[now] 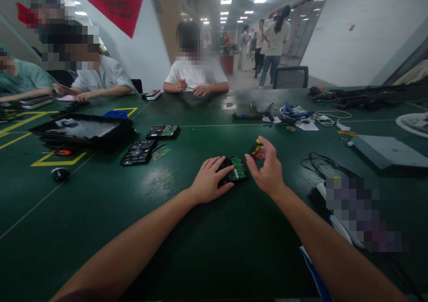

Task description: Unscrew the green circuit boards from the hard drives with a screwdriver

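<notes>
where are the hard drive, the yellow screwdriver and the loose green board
hard drive [238,169]: head view, on its green circuit board
yellow screwdriver [256,148]: head view, on its handle
loose green board [161,152]: head view, on its middle

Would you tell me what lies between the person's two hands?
Head view: a hard drive, green circuit board up, between left hand and the right hand gripping a yellow-black tool.

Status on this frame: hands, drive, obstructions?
Left hand flat on the hard drive, fingers across its top. Right hand pinches a yellow-black tool beside the drive. Nothing in the way; black cable lies off right.
</notes>
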`<action>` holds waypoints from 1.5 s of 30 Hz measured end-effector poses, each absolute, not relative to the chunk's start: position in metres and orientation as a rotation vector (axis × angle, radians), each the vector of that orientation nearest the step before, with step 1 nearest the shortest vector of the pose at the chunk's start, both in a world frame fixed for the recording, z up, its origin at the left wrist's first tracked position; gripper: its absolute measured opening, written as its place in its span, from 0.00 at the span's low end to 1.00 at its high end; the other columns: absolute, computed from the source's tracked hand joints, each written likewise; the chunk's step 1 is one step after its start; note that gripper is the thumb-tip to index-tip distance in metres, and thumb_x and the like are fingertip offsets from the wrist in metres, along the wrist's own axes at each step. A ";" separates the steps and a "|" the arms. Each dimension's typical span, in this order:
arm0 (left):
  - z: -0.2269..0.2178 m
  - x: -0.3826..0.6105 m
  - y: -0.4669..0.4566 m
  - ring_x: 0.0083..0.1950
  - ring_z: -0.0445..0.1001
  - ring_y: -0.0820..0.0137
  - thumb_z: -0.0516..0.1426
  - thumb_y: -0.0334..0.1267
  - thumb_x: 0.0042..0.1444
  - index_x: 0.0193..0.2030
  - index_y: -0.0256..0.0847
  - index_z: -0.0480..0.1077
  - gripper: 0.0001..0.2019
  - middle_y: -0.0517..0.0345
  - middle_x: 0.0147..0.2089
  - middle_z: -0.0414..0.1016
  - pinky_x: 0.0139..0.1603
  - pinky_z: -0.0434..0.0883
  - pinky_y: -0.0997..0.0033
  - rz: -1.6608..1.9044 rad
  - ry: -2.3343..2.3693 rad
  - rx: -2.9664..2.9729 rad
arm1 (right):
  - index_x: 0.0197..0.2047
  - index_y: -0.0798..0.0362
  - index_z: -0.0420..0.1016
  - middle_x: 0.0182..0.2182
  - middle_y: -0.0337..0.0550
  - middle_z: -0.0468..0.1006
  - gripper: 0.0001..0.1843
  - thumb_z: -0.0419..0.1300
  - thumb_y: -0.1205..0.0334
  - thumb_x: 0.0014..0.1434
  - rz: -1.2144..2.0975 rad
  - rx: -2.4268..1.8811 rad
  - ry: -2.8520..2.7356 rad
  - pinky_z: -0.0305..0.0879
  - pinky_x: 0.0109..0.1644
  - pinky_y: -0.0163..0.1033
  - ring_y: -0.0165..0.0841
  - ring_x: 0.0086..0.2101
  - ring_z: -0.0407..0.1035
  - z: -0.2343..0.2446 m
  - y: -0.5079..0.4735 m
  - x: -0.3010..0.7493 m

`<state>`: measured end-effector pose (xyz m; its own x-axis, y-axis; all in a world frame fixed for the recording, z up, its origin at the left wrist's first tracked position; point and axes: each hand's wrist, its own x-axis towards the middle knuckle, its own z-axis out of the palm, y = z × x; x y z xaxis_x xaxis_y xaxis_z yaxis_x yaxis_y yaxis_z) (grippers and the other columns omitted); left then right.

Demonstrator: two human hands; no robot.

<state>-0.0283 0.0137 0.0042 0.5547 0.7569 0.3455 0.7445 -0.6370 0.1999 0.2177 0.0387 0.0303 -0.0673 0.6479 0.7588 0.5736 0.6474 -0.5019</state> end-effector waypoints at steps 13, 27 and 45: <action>0.003 -0.028 0.015 0.77 0.58 0.45 0.61 0.55 0.67 0.73 0.50 0.67 0.31 0.45 0.79 0.56 0.75 0.58 0.36 0.619 1.325 2.757 | 0.76 0.44 0.53 0.55 0.50 0.79 0.40 0.65 0.56 0.66 0.087 -0.992 -1.757 0.84 0.47 0.51 0.39 0.40 0.80 0.032 0.036 0.215; 0.004 -0.028 0.014 0.77 0.58 0.45 0.61 0.55 0.67 0.73 0.51 0.67 0.31 0.46 0.79 0.56 0.75 0.59 0.36 0.629 1.327 2.741 | 0.78 0.41 0.49 0.65 0.54 0.73 0.41 0.62 0.57 0.68 0.086 -0.980 -1.805 0.83 0.51 0.56 0.44 0.45 0.81 0.031 0.036 0.217; 0.004 -0.028 0.014 0.77 0.58 0.44 0.61 0.55 0.67 0.73 0.50 0.67 0.31 0.45 0.79 0.56 0.75 0.58 0.35 0.636 1.324 2.741 | 0.78 0.42 0.48 0.63 0.54 0.75 0.36 0.56 0.59 0.72 0.099 -0.983 -1.777 0.80 0.57 0.58 0.44 0.50 0.80 0.030 0.040 0.219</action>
<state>-0.0283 0.0141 0.0038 0.5536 0.7570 0.3471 0.7440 -0.6369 0.2021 0.2187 0.0401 0.0305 -0.1075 0.6547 0.7482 0.5677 0.6582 -0.4944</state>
